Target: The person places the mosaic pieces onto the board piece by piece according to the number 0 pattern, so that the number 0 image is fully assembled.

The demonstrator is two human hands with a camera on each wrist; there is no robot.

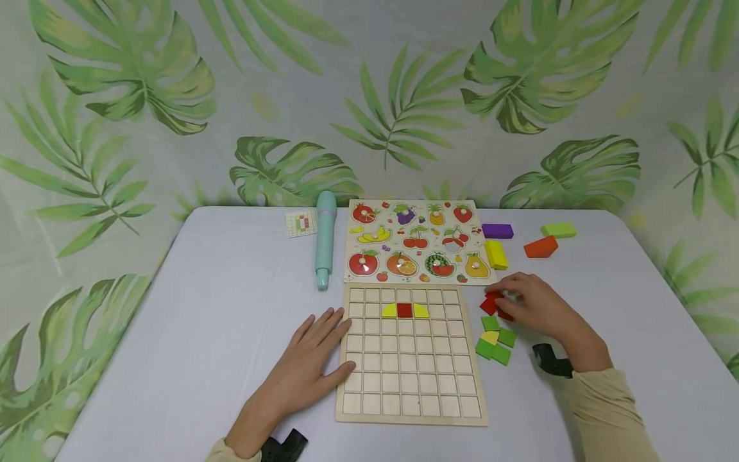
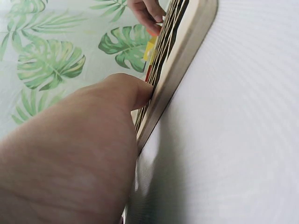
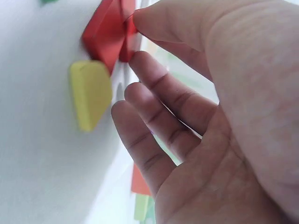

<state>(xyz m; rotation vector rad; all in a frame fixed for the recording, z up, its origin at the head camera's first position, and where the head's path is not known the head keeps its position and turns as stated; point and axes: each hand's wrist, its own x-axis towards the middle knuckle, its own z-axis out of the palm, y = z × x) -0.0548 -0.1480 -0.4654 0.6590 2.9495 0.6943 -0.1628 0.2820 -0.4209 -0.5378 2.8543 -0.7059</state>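
Left hand (image 1: 312,364) spread at left edge of wooden grid board (image 1: 408,384), right hand (image 1: 534,309) pinching red tile (image 3: 132,37) beside board's right edge, green tiles (image 1: 500,354) nearby, white-covered table (image 1: 231,269).

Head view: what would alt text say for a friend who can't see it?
A person's right hand touches red pieces to the right of a wooden grid board, while the left hand rests on its left edge. A red square between two yellow quarter-circles sits on the grid; a fruit-picture board lies beyond.
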